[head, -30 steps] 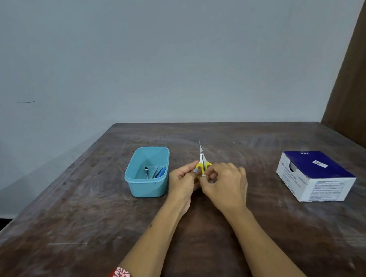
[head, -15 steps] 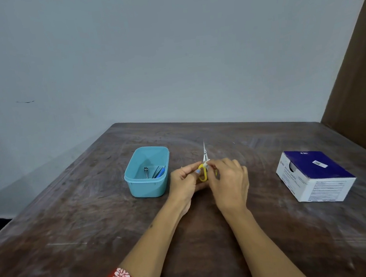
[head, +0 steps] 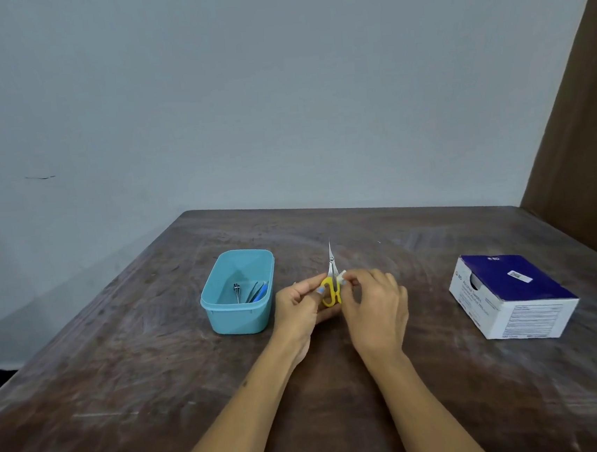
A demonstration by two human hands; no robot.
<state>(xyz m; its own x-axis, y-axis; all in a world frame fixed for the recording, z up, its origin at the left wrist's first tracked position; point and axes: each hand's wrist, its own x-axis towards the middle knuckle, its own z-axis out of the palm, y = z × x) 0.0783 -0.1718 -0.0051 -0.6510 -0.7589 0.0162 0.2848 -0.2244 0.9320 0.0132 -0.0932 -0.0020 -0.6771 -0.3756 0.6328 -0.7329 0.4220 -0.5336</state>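
Small scissors (head: 331,281) with yellow handles and thin steel blades point away from me above the middle of the wooden table (head: 157,367). My left hand (head: 299,307) grips the yellow handles from the left. My right hand (head: 376,307) pinches a small white piece (head: 342,276) against the scissors just above the handles. What the white piece is cannot be made out.
A light blue plastic tub (head: 238,293) stands left of my hands, holding a metal tool and blue items. A blue and white cardboard box (head: 511,296) sits at the right. A brown panel (head: 584,107) rises at the table's far right edge.
The scissors stay in my left hand. My right hand has shifted from the handles up to the base of the blades, where it now pinches a small white piece.
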